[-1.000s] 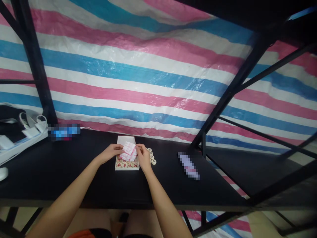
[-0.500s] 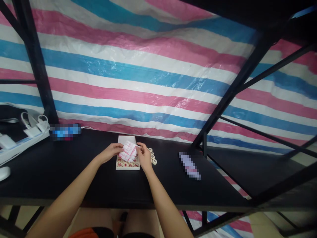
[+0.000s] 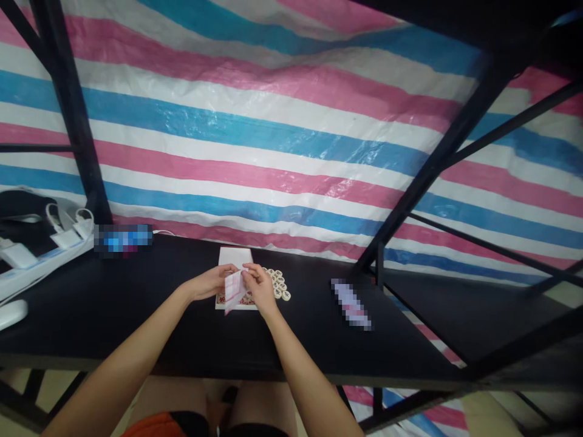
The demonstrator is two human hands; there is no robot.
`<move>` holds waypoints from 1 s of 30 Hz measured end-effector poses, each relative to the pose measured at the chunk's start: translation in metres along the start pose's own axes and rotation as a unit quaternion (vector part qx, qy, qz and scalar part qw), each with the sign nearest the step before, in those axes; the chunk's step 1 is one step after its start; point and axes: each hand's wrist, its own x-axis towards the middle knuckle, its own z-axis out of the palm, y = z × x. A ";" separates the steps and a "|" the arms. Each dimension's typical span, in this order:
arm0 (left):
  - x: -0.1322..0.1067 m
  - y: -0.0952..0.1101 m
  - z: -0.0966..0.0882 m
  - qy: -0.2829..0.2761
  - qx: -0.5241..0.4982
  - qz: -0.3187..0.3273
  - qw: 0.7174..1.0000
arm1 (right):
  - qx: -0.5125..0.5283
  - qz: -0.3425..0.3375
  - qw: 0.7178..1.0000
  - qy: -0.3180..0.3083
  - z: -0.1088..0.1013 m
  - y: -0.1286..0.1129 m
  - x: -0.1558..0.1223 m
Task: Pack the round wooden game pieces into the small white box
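My left hand [image 3: 210, 283] and my right hand [image 3: 257, 285] meet over a white box [image 3: 233, 257] on the black table [image 3: 136, 315]. Both pinch a folded white sheet with pink grid lines [image 3: 234, 290], held on edge above the box. Round pale game pieces with red marks [image 3: 246, 299] lie in the box under the sheet. Several more pieces [image 3: 279, 283] sit loose on the table just right of my right hand.
A white power strip with plugs [image 3: 40, 252] lies at the left edge, a white object [image 3: 11, 312] below it. Blurred items sit at back left [image 3: 122, 238] and right [image 3: 351, 302]. Black frame posts [image 3: 73, 115] stand around; a striped tarp hangs behind.
The pink-lined sheet has been folded narrower and turned upright between my hands. My right hand moved left toward my left hand, uncovering more loose pieces on the table.
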 end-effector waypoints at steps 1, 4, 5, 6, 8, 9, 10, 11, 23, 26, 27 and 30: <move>0.000 0.000 0.001 -0.003 0.000 0.000 1.000 | -0.002 -0.002 1.000 -0.002 0.001 -0.001 0.000; 0.000 0.002 0.003 -0.021 -0.003 -0.004 1.000 | -0.020 -0.013 1.000 0.000 0.005 -0.003 -0.001; 0.000 0.002 0.004 -0.027 -0.004 -0.004 1.000 | -0.027 -0.018 0.999 0.005 0.006 -0.004 -0.002; 0.000 0.003 0.004 -0.030 -0.003 -0.006 1.000 | -0.041 -0.028 0.999 0.011 0.005 -0.005 -0.002; -0.001 0.003 0.003 -0.028 0.007 -0.012 1.000 | -0.080 -0.057 0.995 0.021 0.004 -0.006 -0.002; -0.001 0.003 0.003 -0.024 0.015 -0.017 0.999 | -0.100 -0.072 0.992 0.023 0.002 -0.006 -0.001; -0.001 0.003 0.002 -0.020 0.022 -0.023 0.999 | -0.119 -0.086 0.989 0.025 0.000 -0.006 -0.001; -0.001 0.002 0.002 -0.016 0.029 -0.028 0.999 | -0.134 -0.097 0.986 0.029 -0.003 -0.005 0.000; 0.007 0.000 -0.009 0.108 0.000 0.100 0.989 | -0.091 0.017 0.996 -0.016 -0.014 0.002 0.003; 0.009 -0.003 -0.010 0.111 0.034 0.097 0.989 | -0.088 0.025 0.995 -0.027 -0.011 0.003 0.004; 0.010 -0.004 -0.009 0.116 0.043 0.097 0.988 | -0.087 0.027 0.995 -0.028 -0.011 0.003 0.004; 0.011 -0.006 -0.009 0.147 0.070 0.109 0.981 | -0.084 0.033 0.996 -0.025 -0.011 0.003 0.004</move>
